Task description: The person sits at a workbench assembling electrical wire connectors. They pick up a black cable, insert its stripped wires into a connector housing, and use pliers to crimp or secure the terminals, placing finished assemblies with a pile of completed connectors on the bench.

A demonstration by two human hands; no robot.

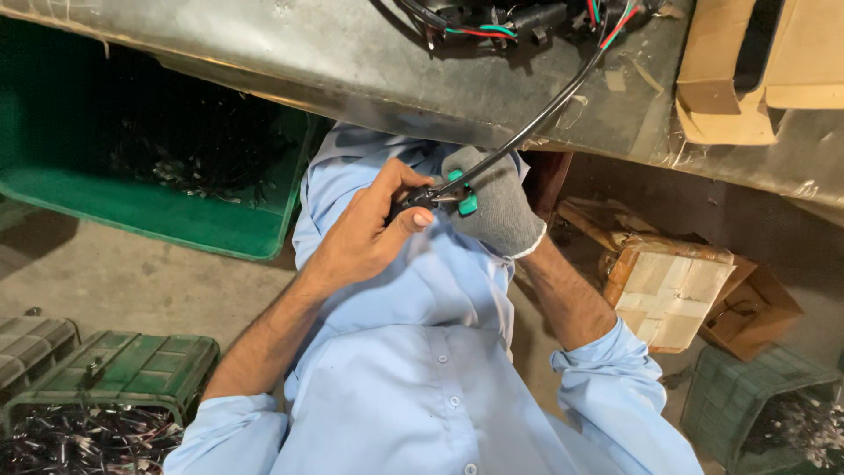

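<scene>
Hands are meeting just under the workbench edge [369, 84]: the bare left hand [365, 233] is pinching the black cable [527, 132] at its end, the gloved right hand [497, 207] is gripping what looks like a green-handled tool [463, 200], blades hidden.

Grey, scuffed counter [352, 62] across the top, bearing a tangle of wires [510, 22] and torn cardboard [730, 79] (right end). Concrete floor [114, 281] below, carrying green crates [167, 211], a taped carton [668, 295] and bins of dark parts [88, 435].
</scene>
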